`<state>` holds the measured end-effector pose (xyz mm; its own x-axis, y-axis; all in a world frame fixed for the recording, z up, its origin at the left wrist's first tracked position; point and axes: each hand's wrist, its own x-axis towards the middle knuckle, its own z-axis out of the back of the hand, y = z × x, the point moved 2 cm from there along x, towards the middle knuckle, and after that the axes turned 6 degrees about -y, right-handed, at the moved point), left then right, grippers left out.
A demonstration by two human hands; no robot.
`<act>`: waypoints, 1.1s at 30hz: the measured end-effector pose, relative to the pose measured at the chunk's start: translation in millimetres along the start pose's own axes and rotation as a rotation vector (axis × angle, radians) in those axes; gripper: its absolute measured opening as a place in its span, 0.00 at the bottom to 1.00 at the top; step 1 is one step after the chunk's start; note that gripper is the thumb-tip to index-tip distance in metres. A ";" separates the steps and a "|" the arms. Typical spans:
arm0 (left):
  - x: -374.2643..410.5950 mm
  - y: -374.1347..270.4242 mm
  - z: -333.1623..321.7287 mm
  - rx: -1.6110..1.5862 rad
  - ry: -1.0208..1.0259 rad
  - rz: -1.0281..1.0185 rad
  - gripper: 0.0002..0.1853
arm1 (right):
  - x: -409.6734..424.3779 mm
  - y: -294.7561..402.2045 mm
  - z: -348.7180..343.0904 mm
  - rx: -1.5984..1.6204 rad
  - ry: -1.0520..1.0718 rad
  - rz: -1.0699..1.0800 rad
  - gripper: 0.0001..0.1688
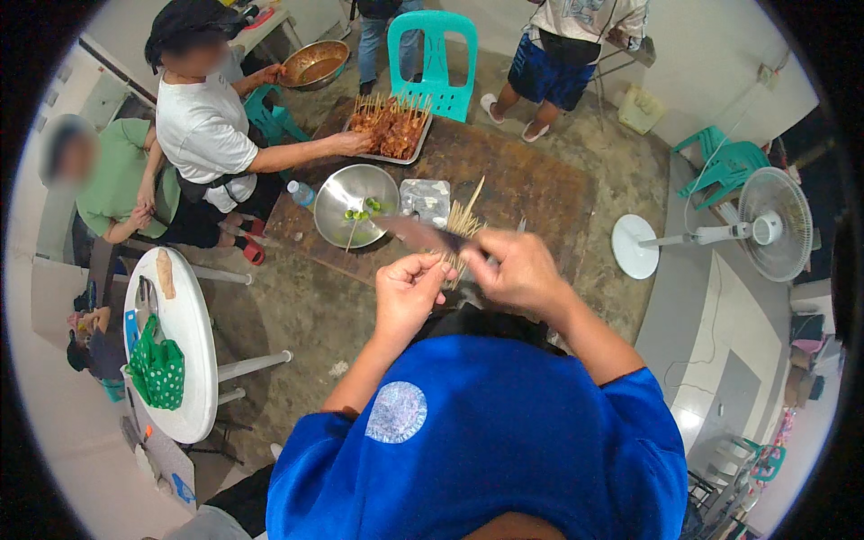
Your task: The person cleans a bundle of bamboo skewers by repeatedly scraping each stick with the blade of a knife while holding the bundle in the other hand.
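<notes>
In my right hand (506, 270) is a knife (422, 235), its broad blade blurred and pointing left above the table. My left hand (413, 283) is just below the blade, thumb and fingers pinched together; whatever is between them is too small to make out. Under both hands lies a bundle of thin bamboo sticks (463, 219), partly hidden by my fingers. To the left stands a steel bowl (331, 202) with several cut green citrus fruits (364, 209) and a stick inside. A clear plastic container (425, 198) sits beside the bowl.
Across the wooden table (533, 169), a person's hand (352, 143) touches a metal tray (422, 145) of skewered meat (391, 128); their other hand holds a sauce basin (316, 65). A bottle (301, 194) stands left. Nearby are a green chair (432, 30) and an electric fan (769, 226).
</notes>
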<state>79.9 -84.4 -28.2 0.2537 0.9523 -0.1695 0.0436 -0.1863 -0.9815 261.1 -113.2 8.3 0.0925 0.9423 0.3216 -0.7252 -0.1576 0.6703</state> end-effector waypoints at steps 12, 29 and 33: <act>1.1 2.5 -7.5 0.020 -0.080 -0.064 0.07 | 8.0 -15.6 6.3 0.000 -0.047 -0.125 0.14; 8.3 10.4 -13.7 0.052 -0.141 -0.166 0.08 | 3.6 -16.9 -0.7 0.042 0.036 -0.096 0.15; 7.1 5.3 -13.2 0.102 -0.150 -0.184 0.07 | 10.4 -27.5 4.4 0.018 -0.064 -0.141 0.16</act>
<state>94.7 -81.8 -33.4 0.1043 0.9945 0.0089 -0.0236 0.0114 -0.9997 285.0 -100.4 -3.9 0.2369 0.9347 0.2650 -0.6894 -0.0304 0.7237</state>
